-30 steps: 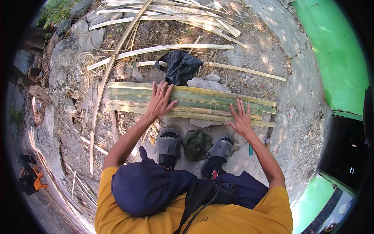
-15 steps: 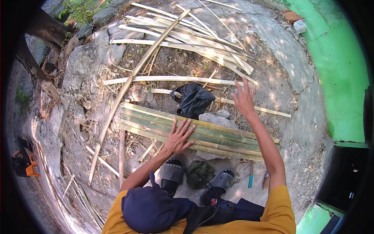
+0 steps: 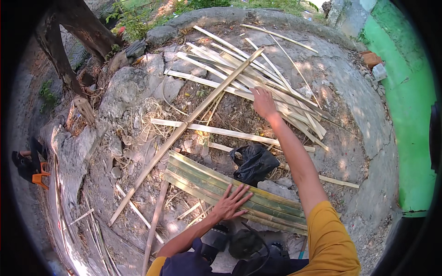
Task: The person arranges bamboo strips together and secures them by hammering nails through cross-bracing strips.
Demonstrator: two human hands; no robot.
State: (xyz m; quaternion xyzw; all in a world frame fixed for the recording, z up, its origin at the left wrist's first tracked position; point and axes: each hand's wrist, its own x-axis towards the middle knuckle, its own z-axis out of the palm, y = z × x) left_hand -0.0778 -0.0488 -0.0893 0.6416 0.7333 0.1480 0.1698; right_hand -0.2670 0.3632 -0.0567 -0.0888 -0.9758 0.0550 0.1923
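Observation:
Several flat green bamboo slats (image 3: 189, 175) lie side by side in front of me. My left hand (image 3: 230, 202) rests flat across them, fingers spread. Beyond, my right hand (image 3: 264, 103) is stretched out to a heap of pale bamboo strips (image 3: 299, 120), its fingers bent down around a strip; the fingertips are partly hidden. One long bamboo strip (image 3: 221, 89) runs diagonally over the heap's left part. Between slats and heap sit a crumpled black plastic bag (image 3: 255, 164) and a lone pale strip (image 3: 225, 132) lying crosswise.
Tree trunks (image 3: 87, 32) and broken rock (image 3: 131, 87) are at the far left. A green wall (image 3: 407, 96) stands along the right, with a brick (image 3: 371, 59) near it. A person (image 3: 33, 155) and an orange chair (image 3: 40, 177) are at the left edge. My shoe (image 3: 215, 237) is below the slats.
My right hand has moved forward and left from above the slats' right part to the strip heap, its fingers now bent. My left hand stays on the slats. The view has tilted forward.

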